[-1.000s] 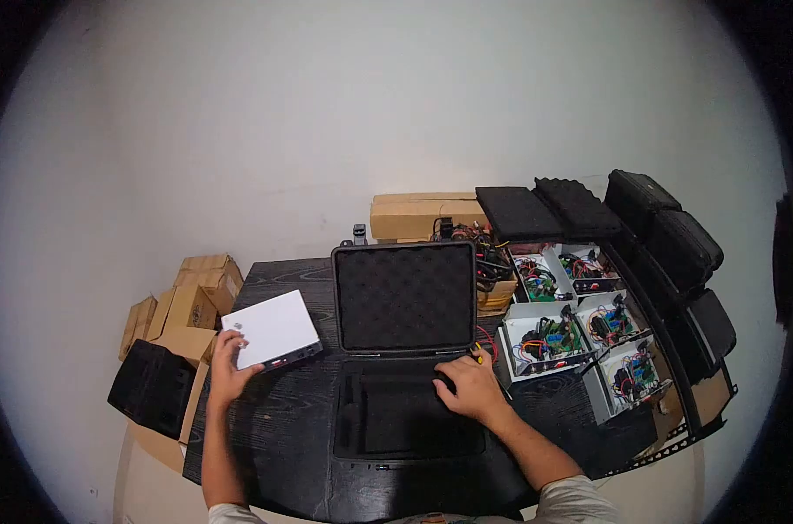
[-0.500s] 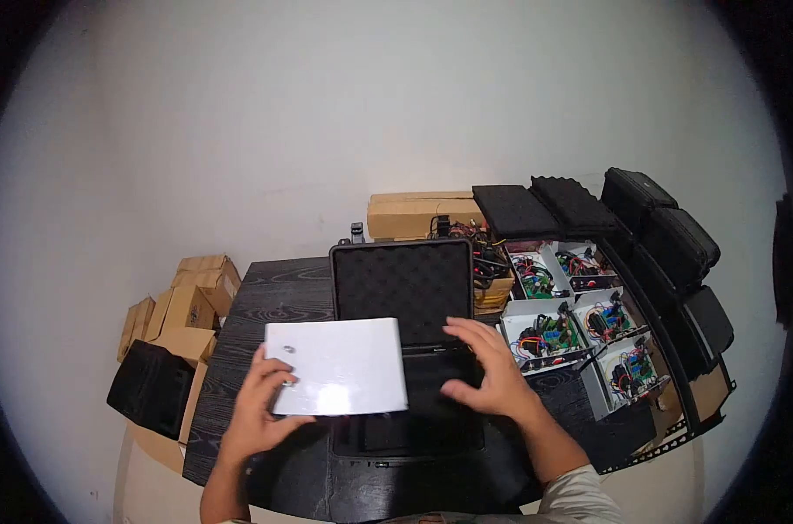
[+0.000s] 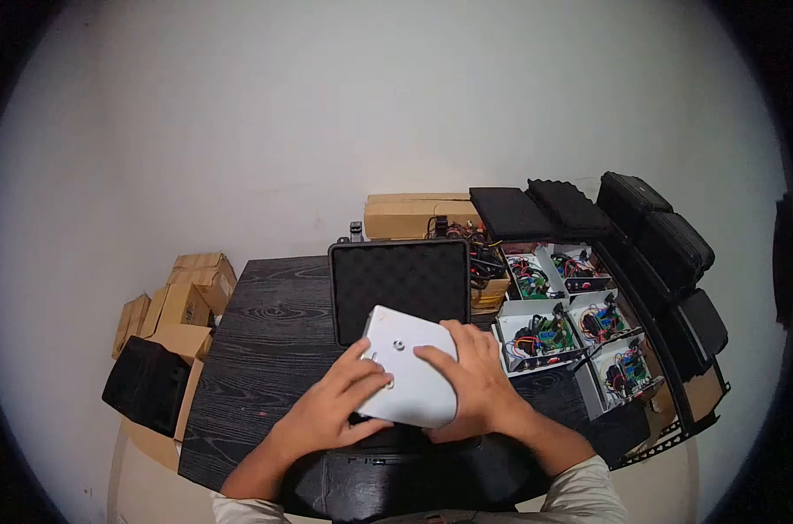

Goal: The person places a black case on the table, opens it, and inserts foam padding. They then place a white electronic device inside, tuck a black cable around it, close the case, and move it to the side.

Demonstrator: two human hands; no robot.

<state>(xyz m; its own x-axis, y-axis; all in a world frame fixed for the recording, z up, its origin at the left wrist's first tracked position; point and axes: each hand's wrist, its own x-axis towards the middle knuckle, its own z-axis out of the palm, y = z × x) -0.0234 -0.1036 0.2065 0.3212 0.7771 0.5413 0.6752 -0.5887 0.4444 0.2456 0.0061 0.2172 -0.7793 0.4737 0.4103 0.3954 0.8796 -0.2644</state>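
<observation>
A white metal box with a round fitting on its face is tilted in front of me, above an open black hard case. My left hand grips its left side, fingertips on the white face near a small hole. On the right side my right hand is closed round the edge, with a finger lying on the face. The box hides most of the case's lower half. Dark wavy foam lines the raised lid.
Several open white trays with circuit boards and wires stand at the right. Black cases and foam sheets lie behind them. Cardboard boxes are at the left, and a long carton stands at the back of the dark table.
The white box has moved right and turned, its face now tilted. My right hand, apart from it before, has taken hold of its right side. My left hand has moved right with it.
</observation>
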